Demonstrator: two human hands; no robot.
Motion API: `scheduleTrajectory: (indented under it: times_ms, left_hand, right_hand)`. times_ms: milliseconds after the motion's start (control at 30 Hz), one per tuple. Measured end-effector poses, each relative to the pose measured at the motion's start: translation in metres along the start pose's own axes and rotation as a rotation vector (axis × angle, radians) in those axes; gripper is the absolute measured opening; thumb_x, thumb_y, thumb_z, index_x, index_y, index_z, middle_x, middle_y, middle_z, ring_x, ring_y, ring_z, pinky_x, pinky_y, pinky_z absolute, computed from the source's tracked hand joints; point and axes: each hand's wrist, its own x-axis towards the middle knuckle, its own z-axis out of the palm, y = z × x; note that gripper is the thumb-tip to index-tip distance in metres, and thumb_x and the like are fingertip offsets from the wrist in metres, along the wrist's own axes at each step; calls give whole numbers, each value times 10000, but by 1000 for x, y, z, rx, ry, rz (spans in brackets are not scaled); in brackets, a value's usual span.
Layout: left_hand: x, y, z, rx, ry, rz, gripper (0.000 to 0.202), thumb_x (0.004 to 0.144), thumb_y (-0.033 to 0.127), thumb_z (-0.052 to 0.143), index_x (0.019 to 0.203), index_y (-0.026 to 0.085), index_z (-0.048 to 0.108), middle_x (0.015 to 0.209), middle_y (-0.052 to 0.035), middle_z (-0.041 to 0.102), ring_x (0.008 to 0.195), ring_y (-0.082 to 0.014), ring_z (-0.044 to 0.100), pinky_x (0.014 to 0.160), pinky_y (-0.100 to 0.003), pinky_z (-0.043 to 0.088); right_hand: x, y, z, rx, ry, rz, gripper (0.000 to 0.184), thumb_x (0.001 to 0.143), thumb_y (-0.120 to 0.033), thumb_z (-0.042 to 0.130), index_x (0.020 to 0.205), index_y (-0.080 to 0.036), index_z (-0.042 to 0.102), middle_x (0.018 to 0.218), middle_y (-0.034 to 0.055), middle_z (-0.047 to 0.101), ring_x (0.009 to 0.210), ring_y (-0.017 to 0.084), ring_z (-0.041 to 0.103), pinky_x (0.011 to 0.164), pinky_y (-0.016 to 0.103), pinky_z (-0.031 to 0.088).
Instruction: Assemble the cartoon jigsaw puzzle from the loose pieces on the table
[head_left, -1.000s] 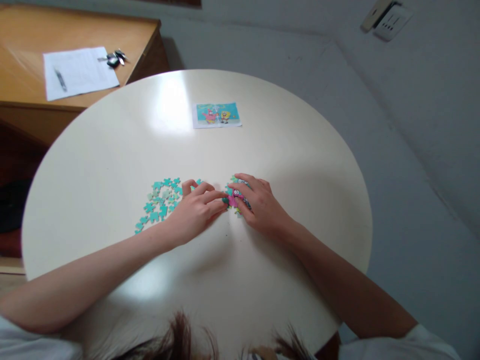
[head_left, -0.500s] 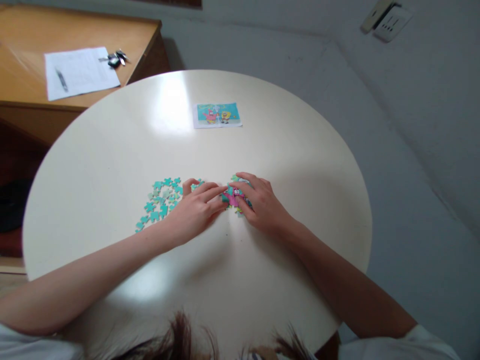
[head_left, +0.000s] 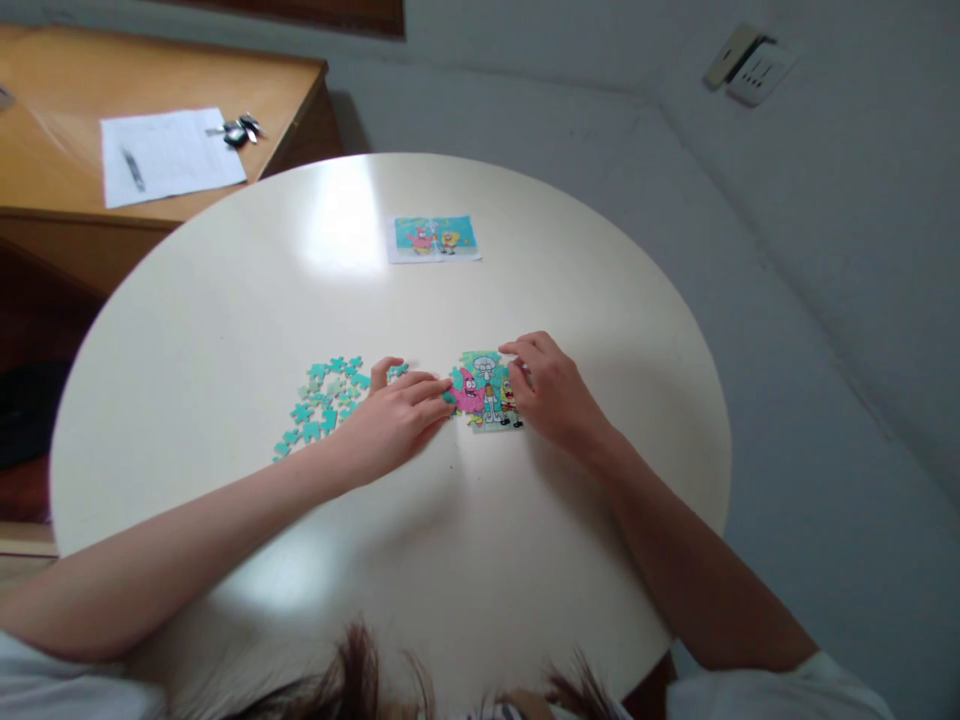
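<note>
A partly assembled jigsaw puzzle (head_left: 490, 390) lies flat on the table, showing pink, grey-white and yellow cartoon figures. At its left edge, my left hand (head_left: 401, 410) has its thumb and index finger closed on a small teal puzzle piece (head_left: 448, 397), which touches or nearly touches the assembled part. One outer finger of that hand is raised and bent. My right hand (head_left: 555, 390) grips the right edge of the puzzle with curled fingers, covering part of the yellow figure. Loose teal pieces (head_left: 311, 431) are spread left of my left hand.
Farther back on the round white table (head_left: 600, 270) lies a printed reference picture (head_left: 435, 240). A wooden desk (head_left: 45, 110) at the upper left holds a sheet of paper (head_left: 176, 150), a pen (head_left: 133, 170) and keys (head_left: 238, 131). A wall stands behind.
My right hand has moved from over the puzzle to its right edge, uncovering the middle and right figures. My left hand stays nearly in place at the left edge. The view has shifted slightly.
</note>
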Motion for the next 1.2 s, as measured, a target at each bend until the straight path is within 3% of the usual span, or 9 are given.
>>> scheduleTrajectory:
  times_ms: [267,433,633,933,1200]
  left_hand:
    - [4,2,-1,-11,-29,-25,242,916,221,421,1037,248,629,1091,-58,687,993,-203,597,994,-455,226]
    - [7,6,-4,-7,-93,-82,232,888,204,430,1056,218,589,1082,-77,673,994,-219,590,995,-480,208]
    - [8,6,4,61,-14,-186,459,859,373,496,1269,172,446,1246,-160,552,1140,-287,504,978,-465,257]
    - [8,5,18,222,25,-269,296,862,295,422,1068,167,592,1262,-171,525,1172,-312,463,995,-513,220]
    - [5,21,23,264,34,-337,268,876,221,374,1018,150,591,1172,-194,572,1085,-321,514,948,-538,262]
  right_hand:
    - [3,9,-7,-117,-54,82,291,807,-106,396,905,-143,667,882,108,660,856,216,593,834,334,451]
    - [7,7,-9,-189,-82,150,305,789,-82,395,904,-124,674,922,120,683,880,222,608,848,328,445]
    - [10,8,-11,-232,-15,231,319,804,-88,395,930,-173,676,1031,100,665,923,232,601,819,344,447]
    - [13,18,7,-252,160,170,346,821,-66,359,985,-158,650,1099,109,623,1029,238,526,873,368,350]
    - [9,20,13,-327,177,101,339,845,-76,374,1080,-126,613,1133,145,593,1057,239,478,872,359,302]
